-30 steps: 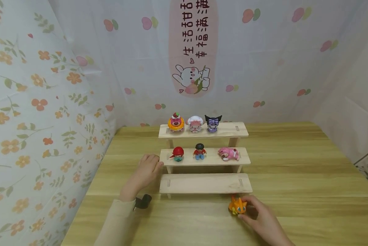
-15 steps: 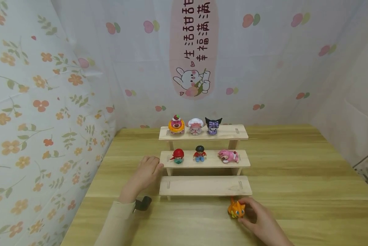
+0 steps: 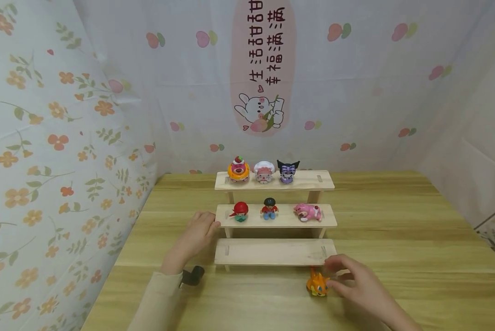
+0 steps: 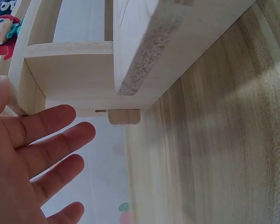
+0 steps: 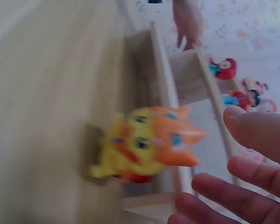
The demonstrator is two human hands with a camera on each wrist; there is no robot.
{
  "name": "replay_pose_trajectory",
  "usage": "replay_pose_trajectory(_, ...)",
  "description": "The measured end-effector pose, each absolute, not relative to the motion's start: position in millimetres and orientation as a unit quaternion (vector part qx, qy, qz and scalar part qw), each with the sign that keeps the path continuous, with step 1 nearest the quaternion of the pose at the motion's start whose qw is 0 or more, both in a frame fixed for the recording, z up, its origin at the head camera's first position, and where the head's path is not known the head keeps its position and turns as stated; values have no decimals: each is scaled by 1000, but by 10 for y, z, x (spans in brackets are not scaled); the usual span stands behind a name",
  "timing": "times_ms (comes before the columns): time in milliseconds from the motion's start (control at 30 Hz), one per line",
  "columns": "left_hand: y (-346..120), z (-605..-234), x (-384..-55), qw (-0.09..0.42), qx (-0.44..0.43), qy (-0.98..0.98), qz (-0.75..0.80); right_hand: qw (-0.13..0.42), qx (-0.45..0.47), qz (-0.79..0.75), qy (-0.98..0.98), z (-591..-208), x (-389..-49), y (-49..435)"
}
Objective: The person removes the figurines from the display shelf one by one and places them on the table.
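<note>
A small orange cat-like toy (image 3: 317, 284) stands on the wooden table just in front of the right end of a three-step wooden shelf (image 3: 274, 252). My right hand (image 3: 352, 281) hovers right beside it with fingers spread. In the right wrist view the toy (image 5: 149, 142) sits free on the table, and the fingers (image 5: 256, 130) are a little apart from it. My left hand (image 3: 197, 232) lies flat at the left end of the middle step. Its fingers (image 4: 46, 140) are straight, and the thumb is against the shelf's side.
The middle step holds a red-haired figure (image 3: 241, 212), a dark-haired figure (image 3: 269, 208) and a pink bear lying down (image 3: 308, 212). Three more figures line the top step (image 3: 264, 172). The bottom step is bare. Patterned cloth walls close in the left, back and right.
My right hand's fingers have come off the orange toy and spread open. The toy now sits slightly nearer to me on the table. The left hand has not moved.
</note>
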State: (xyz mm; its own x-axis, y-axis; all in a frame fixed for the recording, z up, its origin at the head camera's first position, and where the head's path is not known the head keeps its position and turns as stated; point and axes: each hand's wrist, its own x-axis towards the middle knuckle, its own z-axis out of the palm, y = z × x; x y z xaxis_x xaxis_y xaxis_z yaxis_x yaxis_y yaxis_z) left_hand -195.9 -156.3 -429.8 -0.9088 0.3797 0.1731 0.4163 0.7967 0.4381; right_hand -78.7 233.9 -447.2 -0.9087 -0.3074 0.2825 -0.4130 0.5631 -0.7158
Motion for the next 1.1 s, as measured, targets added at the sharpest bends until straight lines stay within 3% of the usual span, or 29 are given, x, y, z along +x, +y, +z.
replay_pose_trajectory(100, -1560, -4298, -1961, 36, -210, -947, -242, 107, 226, 394, -884, -4364, -867, 2345)
replay_pose_trajectory(500, -1557, -4292, -1957, 40, -210, -945, -248, 121, 246, 340, -900, -3964, -1257, 2326)
replay_pose_trajectory(933, -1556, -4292, -1971, 33, -211, -945, -248, 196, 246, 286, -905, -3670, -1580, 2217)
replay_pose_trajectory(1100, -1552, -4289, -1961, 35, -208, -945, -250, 194, 227, 297, -907, -3642, -1689, 2201)
